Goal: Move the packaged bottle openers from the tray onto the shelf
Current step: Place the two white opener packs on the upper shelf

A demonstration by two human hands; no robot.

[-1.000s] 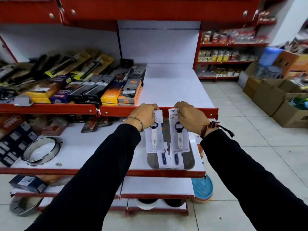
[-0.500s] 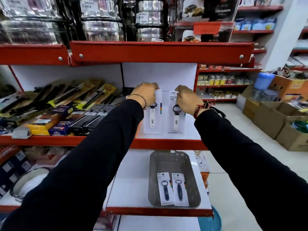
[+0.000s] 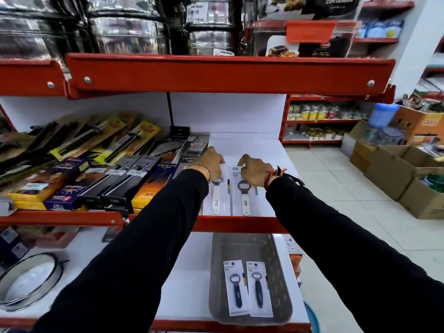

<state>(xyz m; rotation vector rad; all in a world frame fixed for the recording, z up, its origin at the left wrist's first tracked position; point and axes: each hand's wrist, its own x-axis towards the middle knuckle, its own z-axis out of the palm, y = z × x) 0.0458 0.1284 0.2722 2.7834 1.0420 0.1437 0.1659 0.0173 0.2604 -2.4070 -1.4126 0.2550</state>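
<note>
Two packaged bottle openers with white handles lie flat, side by side, on the white middle shelf point(image 3: 254, 147) near its red front edge. My left hand point(image 3: 212, 163) holds the top end of the left package point(image 3: 218, 200). The right package point(image 3: 245, 200) has my right hand point(image 3: 254, 170) on its top end. On the shelf below stands a grey mesh tray point(image 3: 278, 251). Two more packaged openers with dark handles, one on the left point(image 3: 236, 288) and one on the right point(image 3: 260, 290), lie in it.
Boxed and carded kitchen tools point(image 3: 96, 174) and graters point(image 3: 192, 147) fill the middle shelf left of my hands. A red shelf lip point(image 3: 216, 73) overhangs above, with steel containers on it. Round metal rings point(image 3: 28, 282) lie at lower left. Cardboard boxes point(image 3: 396, 169) stand on the floor to the right.
Both hands carried the white-handled packages up from the tray level to the middle shelf and laid them flat there. The view tilted upward.
</note>
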